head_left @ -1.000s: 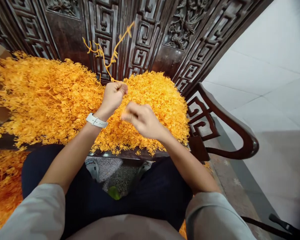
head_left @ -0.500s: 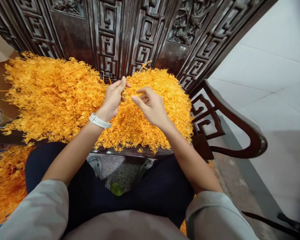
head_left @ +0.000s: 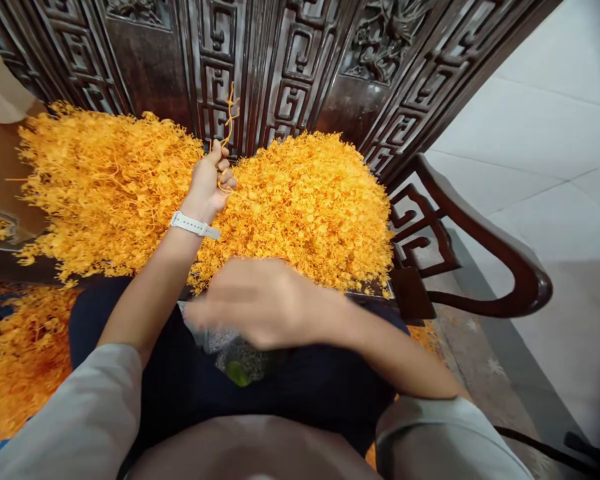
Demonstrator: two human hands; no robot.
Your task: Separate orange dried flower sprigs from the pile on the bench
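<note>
My left hand [head_left: 213,177], with a white band at the wrist, is closed round a thin orange branched stem [head_left: 230,113]. The stem stands up above the thumb, in front of dark carved wood. A curl of it shows below the fingers. Under and around this hand lies a large heap of orange branching plastic-looking pieces [head_left: 310,207]. My right hand [head_left: 260,303] is over the heap's near edge and my lap, apart from the left hand. Motion smears its fingers, so whether it holds anything is unclear.
The heap rests on a dark wooden bench with a carved back [head_left: 157,73] and a curved armrest [head_left: 520,280] at right. A brown cardboard box [head_left: 0,157] stands at left. More orange pieces [head_left: 25,360] lie lower left. A green leaf-like thing [head_left: 237,373] is on the floor.
My right hand has come away from the left, down and toward my lap. My left hand has shifted slightly left, and the stem now rises upright from it.
</note>
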